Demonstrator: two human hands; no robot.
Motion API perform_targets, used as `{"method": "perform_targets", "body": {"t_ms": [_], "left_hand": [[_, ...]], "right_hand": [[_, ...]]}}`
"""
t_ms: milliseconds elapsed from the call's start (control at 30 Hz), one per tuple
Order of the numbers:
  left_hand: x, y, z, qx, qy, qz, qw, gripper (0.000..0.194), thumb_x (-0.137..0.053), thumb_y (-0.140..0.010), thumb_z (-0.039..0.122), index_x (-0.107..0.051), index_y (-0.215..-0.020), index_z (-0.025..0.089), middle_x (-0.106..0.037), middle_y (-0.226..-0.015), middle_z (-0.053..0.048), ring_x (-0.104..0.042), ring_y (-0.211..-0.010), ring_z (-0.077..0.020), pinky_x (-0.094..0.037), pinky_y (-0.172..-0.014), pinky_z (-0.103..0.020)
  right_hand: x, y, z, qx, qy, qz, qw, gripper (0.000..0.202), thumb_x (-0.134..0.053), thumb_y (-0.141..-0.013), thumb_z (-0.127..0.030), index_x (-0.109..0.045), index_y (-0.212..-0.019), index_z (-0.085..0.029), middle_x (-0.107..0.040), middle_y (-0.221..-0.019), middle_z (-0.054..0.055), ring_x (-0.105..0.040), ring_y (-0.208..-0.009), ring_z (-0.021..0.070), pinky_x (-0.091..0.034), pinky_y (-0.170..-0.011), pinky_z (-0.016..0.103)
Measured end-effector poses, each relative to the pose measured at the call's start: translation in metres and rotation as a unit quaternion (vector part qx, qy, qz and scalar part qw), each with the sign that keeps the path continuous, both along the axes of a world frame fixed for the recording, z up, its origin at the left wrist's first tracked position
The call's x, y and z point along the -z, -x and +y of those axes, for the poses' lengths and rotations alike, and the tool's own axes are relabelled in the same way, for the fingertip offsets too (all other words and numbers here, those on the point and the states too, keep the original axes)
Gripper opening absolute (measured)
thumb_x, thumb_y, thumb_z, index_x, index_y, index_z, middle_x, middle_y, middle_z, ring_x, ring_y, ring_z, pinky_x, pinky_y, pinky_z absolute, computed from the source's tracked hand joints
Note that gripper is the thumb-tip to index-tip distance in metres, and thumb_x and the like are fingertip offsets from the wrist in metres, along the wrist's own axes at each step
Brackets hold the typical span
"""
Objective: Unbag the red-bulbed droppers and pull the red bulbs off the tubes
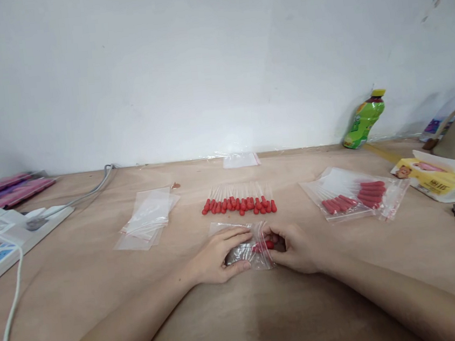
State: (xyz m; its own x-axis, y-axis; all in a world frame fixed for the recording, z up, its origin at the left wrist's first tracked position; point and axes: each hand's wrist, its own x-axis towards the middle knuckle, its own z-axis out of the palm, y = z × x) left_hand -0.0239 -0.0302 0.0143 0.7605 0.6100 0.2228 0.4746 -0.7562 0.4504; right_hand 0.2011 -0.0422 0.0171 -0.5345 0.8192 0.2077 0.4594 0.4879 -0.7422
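Observation:
A transparent zip bag (pixel 244 255) lies flat on the table in front of me, with thin tubes and red bulbs partly inside it. My left hand (pixel 219 255) rests on the bag's left part, fingers stretched out and apart. At the bag's right end, where the red zip line runs, my right hand (pixel 296 247) has its fingers closed around a red-bulbed dropper (pixel 269 245); the fingers partly hide it. Just beyond the bag, several droppers (pixel 239 204) lie in a row, red bulbs towards me and pale tubes pointing to the wall.
Left of the row is a pile of flat zip bags (pixel 147 217); another bag (pixel 240 160) lies by the wall. On the right are filled bags (pixel 352 198), a green bottle (pixel 364 121) and a yellow tissue pack (pixel 435 178). A power strip (pixel 57 213) with cables stands left.

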Motion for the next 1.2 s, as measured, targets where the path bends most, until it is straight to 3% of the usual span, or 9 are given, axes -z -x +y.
{"method": "perform_targets", "body": {"t_ms": [200, 467, 600, 767, 833, 933, 1033, 1133, 1200], "left_hand": [[0.003, 0.001, 0.000, -0.008, -0.003, 0.010, 1.000, 0.056, -0.054, -0.079, 0.041, -0.040, -0.130, 0.020, -0.043, -0.133, -0.010, -0.040, -0.123, -0.0222, -0.034, -0.103, -0.040], [0.003, 0.001, -0.002, -0.022, -0.006, 0.008, 1.000, 0.056, -0.055, -0.079, 0.041, -0.040, -0.129, 0.022, -0.043, -0.133, -0.010, -0.041, -0.122, -0.0235, -0.035, -0.101, -0.041], [0.005, 0.002, -0.003, -0.053, -0.018, 0.010, 0.998, 0.054, -0.053, -0.080, 0.042, -0.040, -0.129, 0.022, -0.043, -0.133, -0.010, -0.041, -0.121, -0.0233, -0.036, -0.100, -0.041], [0.001, 0.001, -0.007, -0.108, -0.087, 0.054, 0.989, 0.056, -0.051, -0.079, 0.048, -0.042, -0.127, 0.020, -0.049, -0.126, -0.011, -0.046, -0.115, -0.0270, -0.037, -0.096, -0.046], [-0.003, 0.000, -0.008, -0.129, -0.123, 0.081, 0.981, 0.056, -0.051, -0.077, 0.053, -0.047, -0.121, 0.019, -0.055, -0.117, -0.012, -0.051, -0.105, -0.0282, -0.038, -0.090, -0.047], [-0.008, -0.001, -0.007, -0.151, -0.169, 0.074, 0.971, 0.046, -0.050, -0.077, 0.054, -0.058, -0.101, 0.016, -0.062, -0.093, -0.010, -0.055, -0.087, -0.0254, -0.042, -0.080, -0.044], [-0.008, -0.001, -0.002, -0.091, -0.169, 0.017, 0.981, 0.027, -0.046, -0.085, 0.038, -0.060, -0.087, 0.015, -0.062, -0.088, -0.008, -0.056, -0.085, -0.0196, -0.044, -0.079, -0.036], [-0.006, -0.001, 0.003, 0.023, -0.124, -0.007, 0.992, 0.024, -0.042, -0.088, 0.026, -0.058, -0.105, 0.018, -0.059, -0.111, -0.007, -0.052, -0.106, -0.0179, -0.041, -0.093, -0.034], [-0.005, -0.002, 0.005, 0.061, -0.087, 0.010, 0.994, 0.033, -0.042, -0.088, 0.025, -0.050, -0.120, 0.022, -0.051, -0.126, -0.006, -0.043, -0.119, -0.0187, -0.035, -0.101, -0.038]], "right_hand": [[-0.003, -0.011, 0.002, 0.009, -0.021, -0.002, 1.000, 0.015, -0.055, -0.072, -0.015, -0.056, -0.086, -0.017, -0.058, -0.071, -0.001, -0.051, -0.060, 0.0095, -0.042, -0.055, 0.021], [-0.001, -0.011, 0.002, 0.031, -0.027, -0.035, 0.999, 0.007, -0.057, -0.072, -0.017, -0.059, -0.078, -0.017, -0.059, -0.065, -0.002, -0.052, -0.058, 0.0097, -0.041, -0.053, 0.021], [0.000, -0.026, 0.010, 0.052, -0.019, -0.043, 0.998, 0.011, -0.059, -0.069, -0.020, -0.059, -0.080, -0.019, -0.061, -0.067, -0.002, -0.053, -0.058, 0.0101, -0.043, -0.052, 0.022], [-0.011, -0.057, 0.030, 0.070, 0.045, 0.097, 0.992, 0.019, -0.064, -0.069, -0.032, -0.058, -0.079, -0.017, -0.065, -0.075, 0.003, -0.060, -0.066, 0.0137, -0.049, -0.060, 0.026], [-0.020, -0.070, 0.039, 0.118, 0.068, 0.170, 0.976, 0.028, -0.069, -0.064, -0.038, -0.057, -0.078, -0.017, -0.065, -0.074, 0.004, -0.062, -0.068, 0.0156, -0.050, -0.062, 0.028], [-0.033, -0.080, 0.049, 0.192, 0.044, 0.257, 0.946, 0.030, -0.073, -0.060, -0.039, -0.057, -0.078, -0.019, -0.066, -0.076, 0.003, -0.064, -0.074, 0.0171, -0.052, -0.068, 0.030], [-0.036, -0.071, 0.057, 0.232, -0.024, 0.301, 0.925, 0.029, -0.073, -0.061, -0.039, -0.058, -0.078, -0.021, -0.065, -0.078, 0.003, -0.064, -0.077, 0.0185, -0.052, -0.072, 0.034], [-0.029, -0.044, 0.065, 0.250, -0.135, 0.258, 0.923, 0.024, -0.069, -0.066, -0.040, -0.060, -0.078, -0.020, -0.064, -0.077, 0.004, -0.062, -0.074, 0.0183, -0.053, -0.070, 0.035], [-0.022, -0.023, 0.072, 0.252, -0.230, 0.197, 0.919, 0.019, -0.065, -0.071, -0.037, -0.061, -0.076, -0.019, -0.061, -0.076, 0.004, -0.060, -0.070, 0.0165, -0.052, -0.067, 0.033]]}}
